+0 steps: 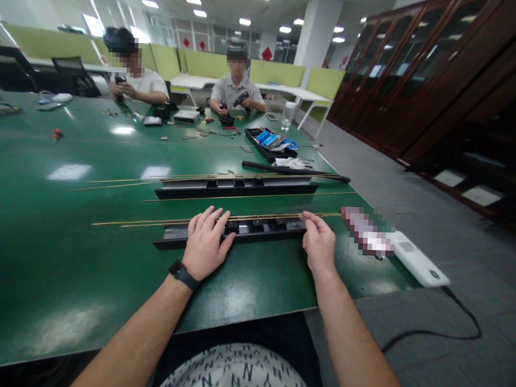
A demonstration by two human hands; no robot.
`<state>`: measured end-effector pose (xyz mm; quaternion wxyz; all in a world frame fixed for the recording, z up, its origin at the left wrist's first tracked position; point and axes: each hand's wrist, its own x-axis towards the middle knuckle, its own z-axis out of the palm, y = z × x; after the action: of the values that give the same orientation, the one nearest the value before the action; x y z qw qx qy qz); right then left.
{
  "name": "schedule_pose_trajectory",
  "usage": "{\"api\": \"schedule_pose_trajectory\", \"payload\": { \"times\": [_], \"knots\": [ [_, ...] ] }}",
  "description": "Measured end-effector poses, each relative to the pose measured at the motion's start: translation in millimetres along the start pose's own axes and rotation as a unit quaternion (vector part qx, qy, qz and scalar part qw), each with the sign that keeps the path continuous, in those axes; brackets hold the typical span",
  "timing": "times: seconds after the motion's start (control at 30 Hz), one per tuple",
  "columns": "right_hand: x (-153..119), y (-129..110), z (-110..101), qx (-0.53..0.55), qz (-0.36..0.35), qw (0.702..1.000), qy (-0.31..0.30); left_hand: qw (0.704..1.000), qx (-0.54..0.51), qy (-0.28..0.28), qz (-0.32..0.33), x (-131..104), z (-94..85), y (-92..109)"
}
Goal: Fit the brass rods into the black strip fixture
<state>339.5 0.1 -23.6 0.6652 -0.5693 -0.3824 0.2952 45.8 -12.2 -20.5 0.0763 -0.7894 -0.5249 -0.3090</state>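
Observation:
My left hand (204, 239), with a dark watch on the wrist, lies with fingers spread across the near black channel-shaped rail (265, 236). Thin gold-coloured rods (134, 223) run lengthwise along this rail and stick out past its left end. At the rail's right end, my right hand (319, 241) is closed in a pinch at the rods, thumb against forefinger. Its fingertips seem to grip a rod, though the exact contact is small. Several dark blocks (257, 223) sit inside the rail between my hands.
Beyond lies a second black rail (236, 190) with more gold rods. A phone (364, 231) and a white power bank (420, 258) with a cable lie at right. Farther back are a black tray (270, 144), white gloves (293, 162) and two people working across the green table (89, 295).

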Motion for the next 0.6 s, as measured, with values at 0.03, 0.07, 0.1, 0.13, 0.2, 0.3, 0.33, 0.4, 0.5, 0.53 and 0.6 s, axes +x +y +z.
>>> {"api": "schedule_pose_trajectory", "payload": {
  "times": [0.03,0.07,0.1,0.13,0.2,0.3,0.33,0.4,0.5,0.53,0.6],
  "knots": [
    [0.3,0.2,0.0,0.001,0.001,1.000,0.003,1.000,-0.001,0.000,0.000,0.0,0.0,0.1],
    [0.7,0.4,-0.1,0.001,0.002,1.000,0.006,1.000,-0.002,0.000,-0.001,0.0,0.0,0.1],
    [1.3,0.7,-0.2,0.000,0.002,1.000,0.010,1.000,-0.002,0.000,-0.001,-0.1,0.1,0.0],
    [2.0,1.0,-0.5,-0.001,0.002,1.000,0.016,1.000,-0.002,0.001,-0.001,-0.1,0.2,0.0],
    [3.4,1.4,-1.0,-0.003,0.000,1.000,0.029,1.000,-0.001,0.002,-0.002,-0.2,0.5,-0.2],
    [4.5,1.2,-1.3,-0.005,0.001,0.999,0.043,1.000,0.000,-0.002,-0.005,-0.3,0.9,-0.3],
    [4.3,0.9,-1.3,-0.004,0.002,0.999,0.042,1.000,0.001,-0.003,-0.006,-0.3,1.0,-0.3],
    [3.2,0.0,-1.0,-0.004,0.002,1.000,0.027,1.000,0.003,-0.004,-0.006,-0.3,1.2,-0.2],
    [1.1,-1.1,-0.7,-0.011,-0.004,1.000,-0.011,1.000,0.005,-0.002,-0.004,-0.2,1.0,-0.2],
    [0.6,-1.4,-0.8,-0.015,-0.004,1.000,-0.019,1.000,0.005,-0.001,-0.003,-0.3,0.9,-0.1],
    [0.0,-1.9,-0.8,-0.019,-0.001,1.000,-0.019,1.000,0.003,-0.001,-0.002,-0.4,0.7,-0.1]
  ]
}}
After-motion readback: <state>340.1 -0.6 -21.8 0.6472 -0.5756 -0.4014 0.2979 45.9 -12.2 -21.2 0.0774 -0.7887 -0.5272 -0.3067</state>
